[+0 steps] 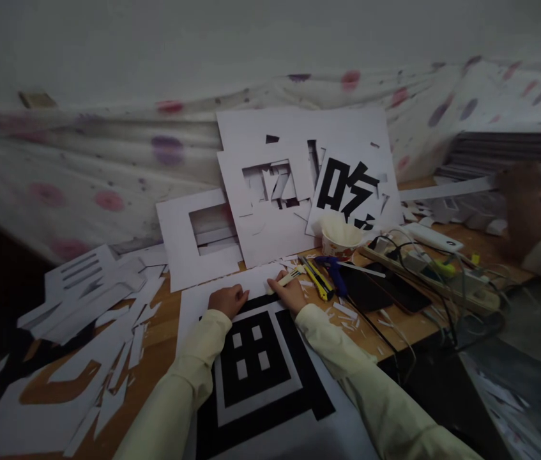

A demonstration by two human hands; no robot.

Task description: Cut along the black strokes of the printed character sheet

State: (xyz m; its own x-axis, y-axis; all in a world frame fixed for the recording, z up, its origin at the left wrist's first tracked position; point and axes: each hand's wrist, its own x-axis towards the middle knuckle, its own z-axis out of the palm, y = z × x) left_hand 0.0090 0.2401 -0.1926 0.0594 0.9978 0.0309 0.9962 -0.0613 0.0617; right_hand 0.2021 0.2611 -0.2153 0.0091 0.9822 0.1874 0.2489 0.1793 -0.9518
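A large white sheet [342, 421] printed with a bold black character [246, 418] lies on the table in front of me. My left hand [228, 300] rests on its upper part with the fingers curled into a fist. Just to the right, my right hand [289, 294] grips a pale craft knife [290, 276] with dark slots along its body. Its tip is too small to make out. Beyond that hand lie a yellow utility knife [318, 279] and a blue glue gun [333, 275].
Cut-out white boards [270, 243] lean against a dotted curtain [121, 166]. A paper cup [341, 239], dark phones [366, 287] and a cabled power strip [462, 291] stand right. Scraps [117, 358] cover the left side. A blurred person's arm [526, 204] is at far right.
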